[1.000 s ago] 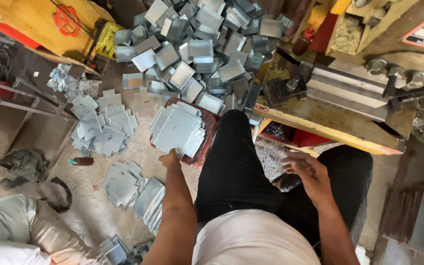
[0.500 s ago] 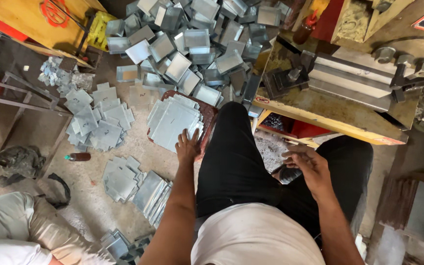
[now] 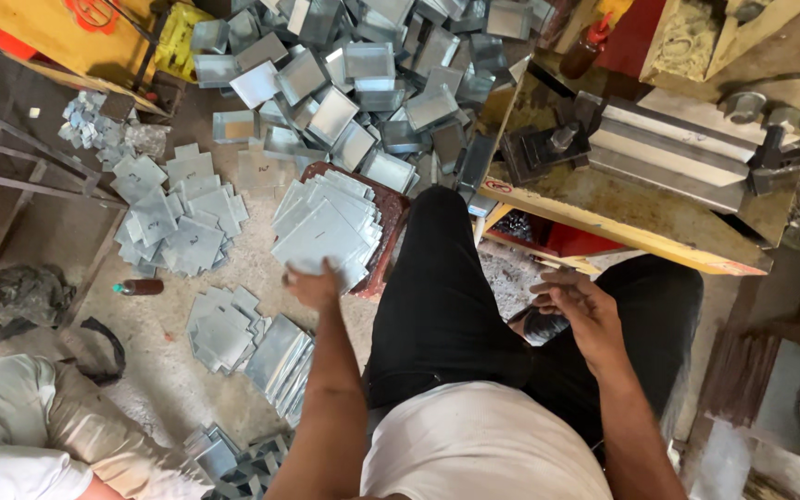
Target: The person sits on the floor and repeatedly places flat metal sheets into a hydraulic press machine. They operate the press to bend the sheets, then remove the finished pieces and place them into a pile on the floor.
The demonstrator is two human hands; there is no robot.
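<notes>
The left hand [image 3: 315, 282] reaches out at eleven o'clock, fingers closing on the near edge of the flat metal sheets [image 3: 326, 227] stacked on a dark red stool [image 3: 389, 222]. The right hand [image 3: 578, 310], loosely curled and empty, hovers over the knee, beneath the yellow press bench [image 3: 604, 208].

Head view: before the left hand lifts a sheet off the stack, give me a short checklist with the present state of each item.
1. Left hand on the stack of flat metal sheets: ok, fingers rest at its near edge.
2. Grip on a single sheet: cannot tell, the fingertips are hidden and no sheet is lifted.
3. Stack seated on the red stool: ok, though the sheets lie fanned and uneven.
4. Right hand free: cannot tell, it curls over the lap beside a dark object.
5. Press bench surface: ok, no sheet lies on it.
6. Another person's leg away from the stack: ok.
</notes>
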